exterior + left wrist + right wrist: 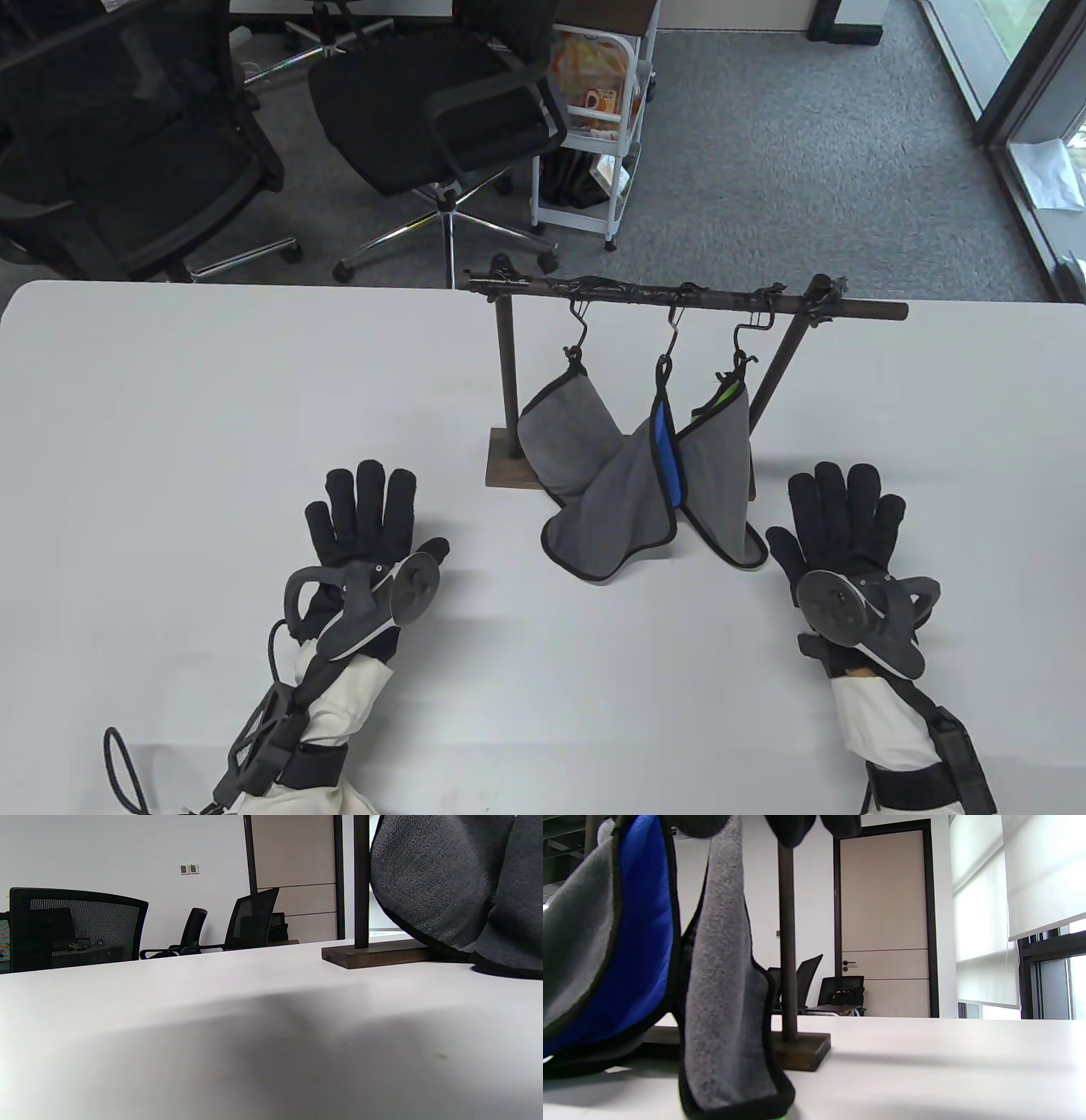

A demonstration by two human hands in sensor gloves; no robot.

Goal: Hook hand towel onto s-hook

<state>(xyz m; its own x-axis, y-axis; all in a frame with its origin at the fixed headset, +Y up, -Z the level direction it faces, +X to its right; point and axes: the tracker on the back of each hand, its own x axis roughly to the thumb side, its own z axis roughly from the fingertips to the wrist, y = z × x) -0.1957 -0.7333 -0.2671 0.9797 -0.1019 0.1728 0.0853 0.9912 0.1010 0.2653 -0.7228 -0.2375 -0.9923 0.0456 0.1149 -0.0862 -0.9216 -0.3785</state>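
Note:
A dark rack with a horizontal rod (679, 297) stands on the white table (212, 407). Three s-hooks hang from it, each with a grey hand towel: the left towel (560, 441), the middle towel (628, 509) with a blue side, and the right towel (725, 458) with a green edge. The towels' lower ends rest on the table. My left hand (365, 518) lies flat and empty on the table, left of the rack. My right hand (844, 518) lies flat and empty, right of the towels. The right wrist view shows the blue-sided towel (640, 942) and the right towel (725, 1005) close up.
The rack's wooden base (509, 463) and two posts (506, 373) stand mid-table. Office chairs (441, 110) and a white cart (594, 110) stand on the carpet beyond the far table edge. The left wrist view shows the base (373, 955) and a towel (445, 887).

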